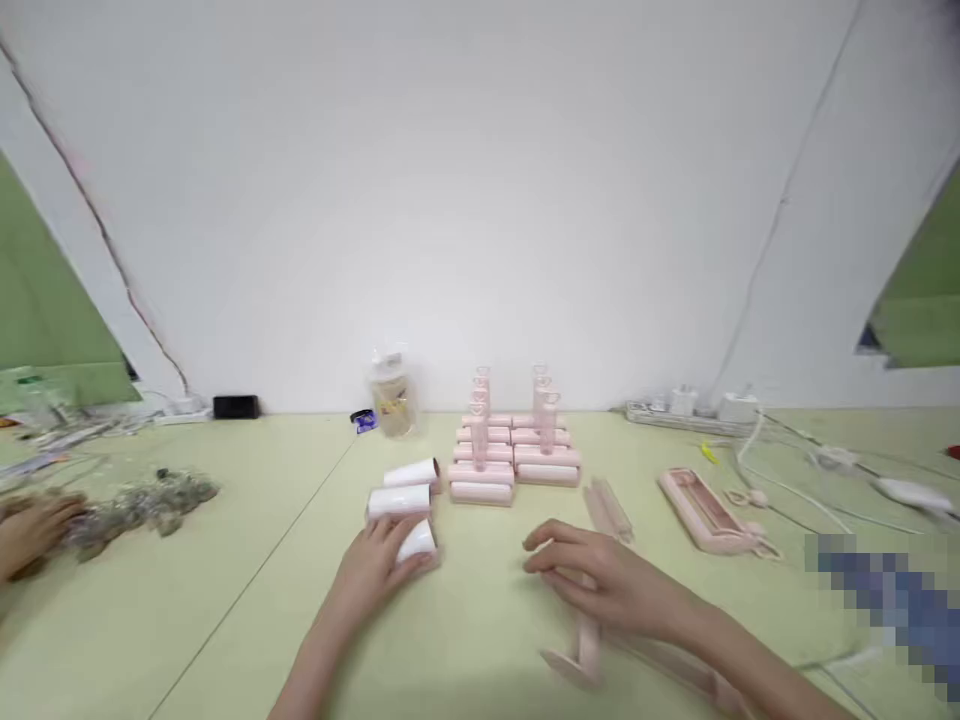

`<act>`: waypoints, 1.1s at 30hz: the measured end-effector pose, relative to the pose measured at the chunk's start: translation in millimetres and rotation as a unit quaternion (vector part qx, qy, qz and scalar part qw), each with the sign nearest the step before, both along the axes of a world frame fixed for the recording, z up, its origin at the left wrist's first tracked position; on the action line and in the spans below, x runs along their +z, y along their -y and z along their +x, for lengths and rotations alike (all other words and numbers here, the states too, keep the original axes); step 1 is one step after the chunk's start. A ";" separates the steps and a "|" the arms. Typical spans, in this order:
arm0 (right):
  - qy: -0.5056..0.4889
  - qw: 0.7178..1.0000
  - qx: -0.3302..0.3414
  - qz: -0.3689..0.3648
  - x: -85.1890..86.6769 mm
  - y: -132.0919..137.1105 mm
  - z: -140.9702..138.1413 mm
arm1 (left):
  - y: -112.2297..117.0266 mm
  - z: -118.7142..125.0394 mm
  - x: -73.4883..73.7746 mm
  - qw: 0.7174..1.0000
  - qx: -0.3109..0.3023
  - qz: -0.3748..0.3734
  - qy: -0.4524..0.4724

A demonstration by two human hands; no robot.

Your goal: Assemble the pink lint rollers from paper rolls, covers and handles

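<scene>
My left hand [379, 560] is wrapped over the nearest white roll [418, 541], thumb on its near side. Beyond it lie two more white rolls [400, 500] with dark hollow ends. My right hand [600, 575] is held above the table with its fingers curved and apart, nothing visible between them. Partly hidden beneath it is a pale pink handle-like piece [589, 645], blurred. Several pink lint rollers [482, 482] lie in two columns ahead of my hands, some with handles upright. Pink elongated parts [609, 508] lie just beyond my right hand.
A pink frame-shaped case [701, 510] with a strap is at the right, near white cables and a power strip [660, 415]. A clear bag-like container [394, 400] stands by the wall. At the left, another person's hand [34, 530] touches a heap of small wrapped items [150, 505].
</scene>
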State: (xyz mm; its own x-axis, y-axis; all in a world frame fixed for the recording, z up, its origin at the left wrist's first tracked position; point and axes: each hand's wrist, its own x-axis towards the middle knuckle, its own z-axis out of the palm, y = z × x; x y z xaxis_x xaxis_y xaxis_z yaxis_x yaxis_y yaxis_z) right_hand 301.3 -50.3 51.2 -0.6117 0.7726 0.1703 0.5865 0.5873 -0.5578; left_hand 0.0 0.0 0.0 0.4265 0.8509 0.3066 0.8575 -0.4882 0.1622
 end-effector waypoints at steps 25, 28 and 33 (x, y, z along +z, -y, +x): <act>0.139 0.982 -0.051 0.118 -49.0 34.7 5.8 | 69.5 120.3 -17.3 0.650 -0.146 -0.537 0.517; 0.146 0.980 -0.041 0.126 -38.7 35.7 8.4 | 76.6 122.7 -10.0 0.635 -0.152 -0.539 0.532; 0.149 0.969 -0.024 0.197 -25.8 34.6 15.6 | 81.0 138.6 -7.3 0.561 -0.109 -0.519 0.635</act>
State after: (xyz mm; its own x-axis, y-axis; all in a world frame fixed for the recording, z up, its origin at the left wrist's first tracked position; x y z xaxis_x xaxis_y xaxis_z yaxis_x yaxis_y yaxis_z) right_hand 316.9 -84.9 25.4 -0.6436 0.7127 0.2791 0.7195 0.6877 -0.0970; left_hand 138.6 -81.0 -7.3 0.5534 0.8223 -0.1328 -0.3343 0.3653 0.8688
